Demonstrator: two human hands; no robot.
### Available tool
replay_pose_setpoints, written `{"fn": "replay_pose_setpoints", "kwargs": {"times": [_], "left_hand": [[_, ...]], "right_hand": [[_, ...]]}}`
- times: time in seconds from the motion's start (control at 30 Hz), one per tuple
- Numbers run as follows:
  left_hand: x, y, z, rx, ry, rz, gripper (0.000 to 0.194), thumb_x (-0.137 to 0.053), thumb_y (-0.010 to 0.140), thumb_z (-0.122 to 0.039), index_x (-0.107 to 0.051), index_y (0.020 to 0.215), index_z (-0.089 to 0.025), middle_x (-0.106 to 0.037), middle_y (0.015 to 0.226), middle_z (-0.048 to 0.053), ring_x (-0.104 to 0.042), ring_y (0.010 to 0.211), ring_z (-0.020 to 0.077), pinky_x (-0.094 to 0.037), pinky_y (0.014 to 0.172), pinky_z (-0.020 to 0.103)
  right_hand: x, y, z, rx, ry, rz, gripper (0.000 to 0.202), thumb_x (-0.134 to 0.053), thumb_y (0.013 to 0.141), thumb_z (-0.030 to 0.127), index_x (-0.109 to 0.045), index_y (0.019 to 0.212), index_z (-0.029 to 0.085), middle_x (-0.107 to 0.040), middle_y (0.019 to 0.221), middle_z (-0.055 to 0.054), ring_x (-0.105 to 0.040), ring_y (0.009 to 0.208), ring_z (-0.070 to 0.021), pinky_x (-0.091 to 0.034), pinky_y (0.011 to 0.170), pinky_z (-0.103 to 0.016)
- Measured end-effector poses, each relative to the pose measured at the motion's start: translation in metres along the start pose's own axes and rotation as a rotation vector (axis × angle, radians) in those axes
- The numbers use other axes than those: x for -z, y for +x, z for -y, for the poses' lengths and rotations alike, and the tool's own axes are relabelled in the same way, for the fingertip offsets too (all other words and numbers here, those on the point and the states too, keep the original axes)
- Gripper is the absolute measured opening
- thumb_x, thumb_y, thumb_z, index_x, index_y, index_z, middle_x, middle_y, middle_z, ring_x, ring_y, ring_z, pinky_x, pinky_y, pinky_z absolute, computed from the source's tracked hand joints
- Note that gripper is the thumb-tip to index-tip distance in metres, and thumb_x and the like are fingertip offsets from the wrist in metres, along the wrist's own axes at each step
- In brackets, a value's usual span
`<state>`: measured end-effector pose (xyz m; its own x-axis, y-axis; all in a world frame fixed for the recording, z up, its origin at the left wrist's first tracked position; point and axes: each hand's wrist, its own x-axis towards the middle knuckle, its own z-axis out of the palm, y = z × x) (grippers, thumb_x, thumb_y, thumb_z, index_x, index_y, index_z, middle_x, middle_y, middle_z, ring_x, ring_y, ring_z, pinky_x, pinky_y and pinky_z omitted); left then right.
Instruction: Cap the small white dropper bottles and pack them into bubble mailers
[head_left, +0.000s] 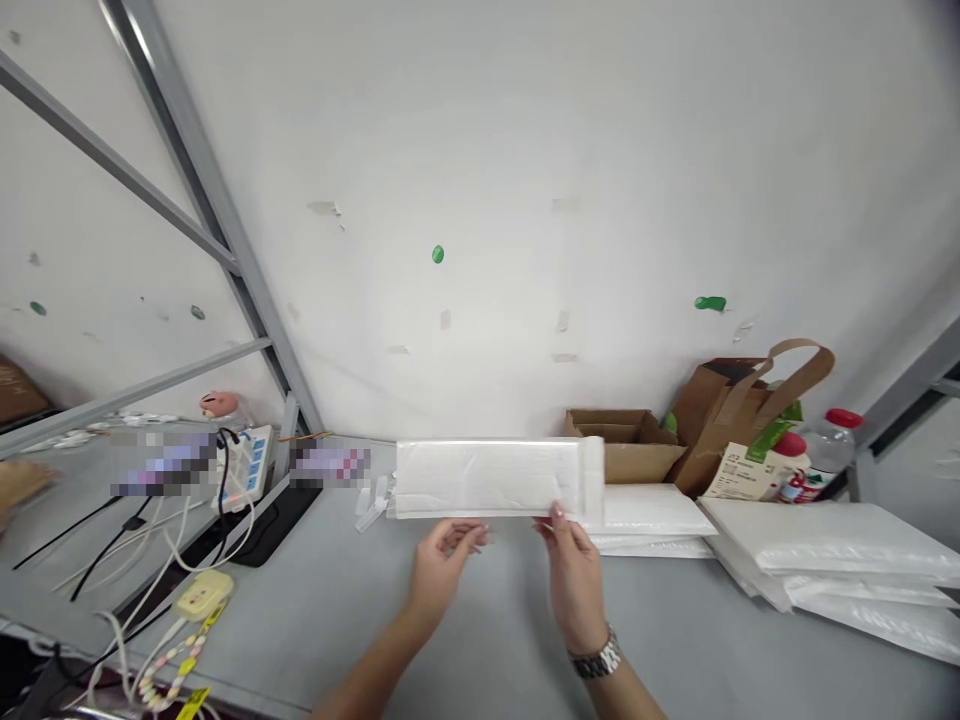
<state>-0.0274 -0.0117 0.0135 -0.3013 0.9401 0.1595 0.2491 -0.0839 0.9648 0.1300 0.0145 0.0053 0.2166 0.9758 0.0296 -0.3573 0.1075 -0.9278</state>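
Note:
A long white plastic packet (487,480) is held up above the grey table, its long side running left to right. My right hand (574,580), with a metal watch on the wrist, pinches its lower edge near the right end, thumb in front. Just below the packet's lower edge, left of its middle, is my left hand (442,565). Its fingers are curled with the thumb and fingertips close together, and whether anything small is between them is too small to tell.
White padded packets (652,510) and a larger pile (847,540) lie at the right. Behind stand an open cardboard box (637,462), a brown paper bag (705,410) and a red-capped jar (832,440). A power strip (247,468) and cables are left; small clear pieces (373,505) lie beside the packet.

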Motion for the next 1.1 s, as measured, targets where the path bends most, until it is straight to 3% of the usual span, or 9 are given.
{"fn": "replay_pose_setpoints", "kwargs": {"times": [0.13,0.2,0.37,0.53,0.67,0.73,0.8,0.93,1.1], "left_hand": [[0.062,0.029,0.022,-0.094,0.623,-0.21,0.032,-0.051,0.076,-0.033,-0.06,0.104,-0.019,-0.062,0.104,0.011,-0.055,0.099,0.0283,-0.041,0.085,0.042],[0.09,0.043,0.031,-0.016,0.999,-0.299,0.041,-0.049,0.078,-0.034,-0.055,0.112,-0.013,-0.057,0.108,0.017,-0.051,0.104,0.0318,-0.04,0.086,0.042],[0.116,0.055,0.048,0.174,1.261,-0.076,0.033,-0.048,0.079,-0.034,-0.059,0.104,-0.014,-0.061,0.098,0.014,-0.055,0.096,0.0287,-0.041,0.078,0.034],[0.109,0.054,0.054,0.147,1.239,0.004,0.018,-0.05,0.077,-0.025,-0.061,0.087,-0.016,-0.063,0.095,0.011,-0.056,0.096,0.0259,-0.039,0.08,0.032],[0.102,0.05,0.05,0.149,1.175,0.003,0.031,-0.047,0.078,-0.022,-0.052,0.108,-0.016,-0.064,0.092,0.009,-0.059,0.092,0.0241,-0.041,0.079,0.033],[0.092,0.045,0.043,0.121,0.988,-0.015,0.047,-0.045,0.081,-0.025,-0.036,0.126,-0.016,-0.062,0.093,0.008,-0.06,0.09,0.0214,-0.042,0.078,0.032],[0.075,0.038,0.033,0.07,0.533,0.011,0.059,-0.047,0.081,-0.033,-0.025,0.134,-0.019,-0.058,0.093,0.005,-0.06,0.086,0.0187,-0.044,0.079,0.032],[0.034,0.026,0.013,0.119,-0.175,0.341,0.067,-0.057,0.074,-0.04,-0.028,0.133,-0.026,-0.05,0.083,-0.002,-0.059,0.075,0.0141,-0.048,0.075,0.033],[-0.006,0.027,0.016,0.103,-0.252,0.388,0.049,-0.065,0.068,-0.039,-0.05,0.111,-0.022,-0.048,0.088,0.0,-0.057,0.074,0.0115,-0.047,0.074,0.029]], "right_hand": [[0.027,0.027,0.014,-0.019,-0.007,0.047,0.031,-0.067,0.07,0.047,-0.062,0.064,0.016,-0.06,0.062,-0.002,-0.053,0.066,-0.0163,-0.043,0.07,-0.029],[0.035,0.035,0.011,-0.037,-0.07,0.131,0.032,-0.067,0.07,0.047,-0.061,0.061,0.016,-0.057,0.058,-0.001,-0.049,0.061,-0.0148,-0.041,0.062,-0.027],[0.037,0.028,-0.011,-0.08,-0.239,0.316,0.04,-0.059,0.076,0.049,-0.051,0.053,0.017,-0.05,0.05,0.001,-0.042,0.051,-0.0116,-0.034,0.052,-0.025],[0.026,0.016,-0.027,-0.195,-0.307,0.481,0.043,-0.055,0.075,0.055,-0.045,0.054,0.019,-0.047,0.046,0.003,-0.041,0.044,-0.0107,-0.032,0.045,-0.024],[0.026,0.019,-0.035,-0.244,-0.405,0.5,0.048,-0.056,0.069,0.062,-0.039,0.053,0.021,-0.041,0.046,0.005,-0.04,0.04,-0.0106,-0.033,0.041,-0.024],[0.028,0.021,-0.037,-0.221,-0.443,0.496,0.048,-0.054,0.069,0.064,-0.038,0.054,0.021,-0.04,0.047,0.006,-0.041,0.04,-0.0112,-0.034,0.041,-0.025],[0.028,0.021,-0.037,-0.218,-0.459,0.523,0.048,-0.052,0.07,0.065,-0.039,0.055,0.021,-0.041,0.046,0.005,-0.042,0.04,-0.0118,-0.034,0.041,-0.025],[0.024,0.017,-0.037,-0.232,-0.447,0.596,0.049,-0.052,0.068,0.067,-0.042,0.055,0.021,-0.043,0.046,0.005,-0.044,0.041,-0.0127,-0.034,0.043,-0.026],[0.02,0.008,-0.04,-0.192,-0.393,0.641,0.042,-0.056,0.069,0.061,-0.054,0.07,0.019,-0.044,0.054,0.005,-0.043,0.051,-0.0125,-0.037,0.052,-0.026]]}}
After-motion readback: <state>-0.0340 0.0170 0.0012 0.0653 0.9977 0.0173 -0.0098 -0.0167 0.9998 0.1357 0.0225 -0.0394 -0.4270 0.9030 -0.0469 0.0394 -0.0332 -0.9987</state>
